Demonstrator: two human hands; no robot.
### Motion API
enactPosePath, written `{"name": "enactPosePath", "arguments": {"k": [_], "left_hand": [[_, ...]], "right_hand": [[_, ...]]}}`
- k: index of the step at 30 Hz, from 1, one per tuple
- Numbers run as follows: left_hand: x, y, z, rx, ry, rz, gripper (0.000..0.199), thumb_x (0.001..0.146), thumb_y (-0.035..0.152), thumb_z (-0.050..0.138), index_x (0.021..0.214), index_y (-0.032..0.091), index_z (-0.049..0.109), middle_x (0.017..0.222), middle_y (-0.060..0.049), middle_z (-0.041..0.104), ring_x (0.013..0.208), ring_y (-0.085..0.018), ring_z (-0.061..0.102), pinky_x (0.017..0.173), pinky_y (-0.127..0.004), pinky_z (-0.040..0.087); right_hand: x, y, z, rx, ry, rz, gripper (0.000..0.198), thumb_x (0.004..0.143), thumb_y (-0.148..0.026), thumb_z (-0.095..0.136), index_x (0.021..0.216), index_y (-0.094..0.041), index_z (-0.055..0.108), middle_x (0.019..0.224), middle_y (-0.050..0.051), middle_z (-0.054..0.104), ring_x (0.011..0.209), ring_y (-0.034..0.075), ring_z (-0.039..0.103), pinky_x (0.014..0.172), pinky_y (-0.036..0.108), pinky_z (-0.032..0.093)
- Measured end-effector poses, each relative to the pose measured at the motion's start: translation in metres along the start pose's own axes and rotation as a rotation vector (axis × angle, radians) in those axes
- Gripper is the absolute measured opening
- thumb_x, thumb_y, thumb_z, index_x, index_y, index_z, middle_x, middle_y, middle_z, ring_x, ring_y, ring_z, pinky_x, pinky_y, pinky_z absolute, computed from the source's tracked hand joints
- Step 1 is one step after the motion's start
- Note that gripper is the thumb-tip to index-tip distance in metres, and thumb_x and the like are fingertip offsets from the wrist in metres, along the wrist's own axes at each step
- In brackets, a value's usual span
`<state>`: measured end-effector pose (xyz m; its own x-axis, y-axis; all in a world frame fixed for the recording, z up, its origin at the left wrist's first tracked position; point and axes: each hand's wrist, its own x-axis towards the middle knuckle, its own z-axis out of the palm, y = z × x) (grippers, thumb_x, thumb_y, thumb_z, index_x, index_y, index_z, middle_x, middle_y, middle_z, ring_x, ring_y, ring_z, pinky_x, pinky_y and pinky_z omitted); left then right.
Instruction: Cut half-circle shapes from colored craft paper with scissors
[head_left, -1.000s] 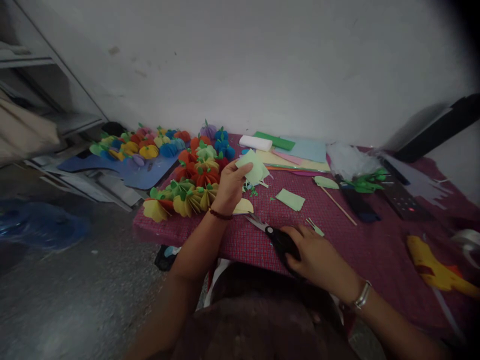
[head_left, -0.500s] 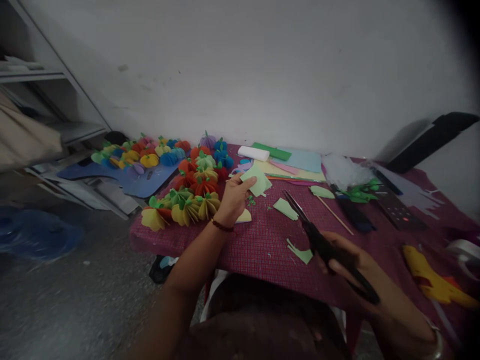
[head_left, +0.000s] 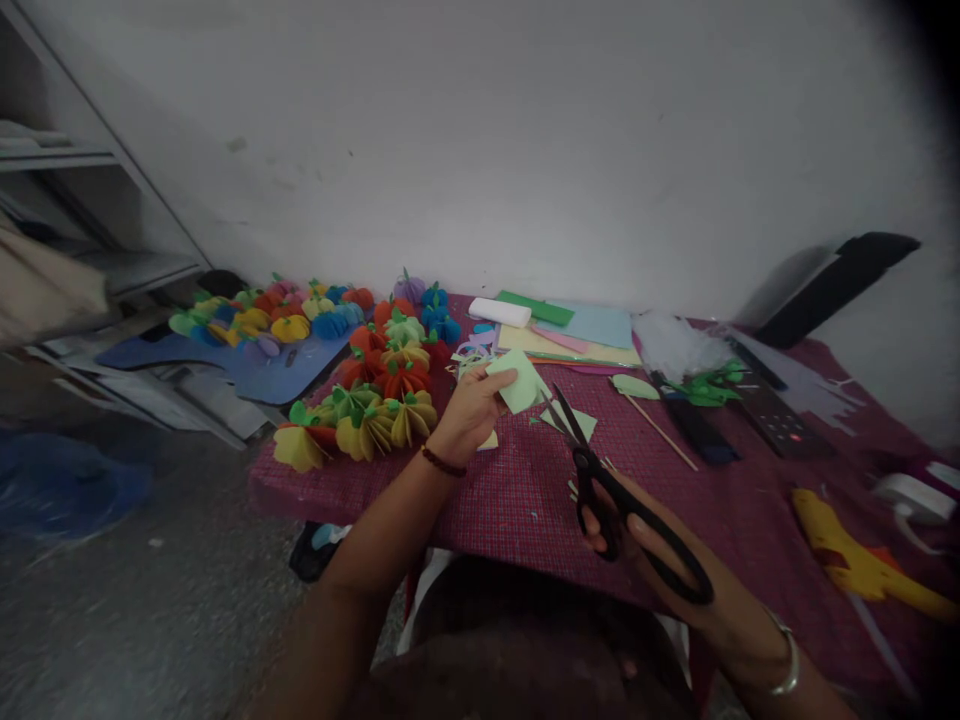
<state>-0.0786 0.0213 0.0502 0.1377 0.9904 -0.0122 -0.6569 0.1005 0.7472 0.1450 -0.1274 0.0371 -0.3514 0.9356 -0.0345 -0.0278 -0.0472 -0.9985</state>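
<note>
Scissors sit in the right hand, its grip closed around the handles with the thumb through one loop; the blades stand apart. The left hand has its grip pinched on a pale green paper, held above the table. A blade tip is at the paper's right edge; whether they touch, I cannot tell.

Behind, a clear bag lies crumpled, with green cutouts at its front; whether these are inside or only against it is unclear. Below the table's left end, a black bag shows a pale blue scrap at its mouth, the rest of its contents hidden.

Another green sheet lies partly under the blades, and a yellow piece is mostly covered by the left wrist. Blue plastic on the floor is blurred and cut off at the left edge. The picture's upper right corner is black.
</note>
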Motion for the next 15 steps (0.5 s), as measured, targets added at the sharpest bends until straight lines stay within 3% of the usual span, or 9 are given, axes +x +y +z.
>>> {"name": "enactPosePath", "arguments": {"k": [11,15], "left_hand": [[-0.015,-0.009,0.015,0.085,-0.052,-0.051,0.039,0.053,0.027,0.09,0.082,0.013,0.07,0.071,-0.002,0.071,0.058,-0.012,0.062,0.059,-0.026,0.05],[-0.026,-0.015,0.023,0.13,-0.071,-0.057,0.038,0.053,0.03,0.09,0.078,0.013,0.068,0.068,0.0,0.069,0.054,-0.01,0.059,0.055,-0.023,0.047]], "right_hand": [[0.008,0.009,0.005,0.104,0.018,0.009,0.052,0.096,-0.049,0.054,0.143,-0.027,0.053,0.094,0.006,0.064,0.081,0.019,0.058,0.078,0.036,0.048],[0.01,0.009,0.013,0.056,0.083,-0.058,0.041,0.096,-0.051,0.054,0.126,-0.025,0.064,0.091,0.006,0.065,0.081,0.02,0.06,0.079,0.038,0.051]]}}
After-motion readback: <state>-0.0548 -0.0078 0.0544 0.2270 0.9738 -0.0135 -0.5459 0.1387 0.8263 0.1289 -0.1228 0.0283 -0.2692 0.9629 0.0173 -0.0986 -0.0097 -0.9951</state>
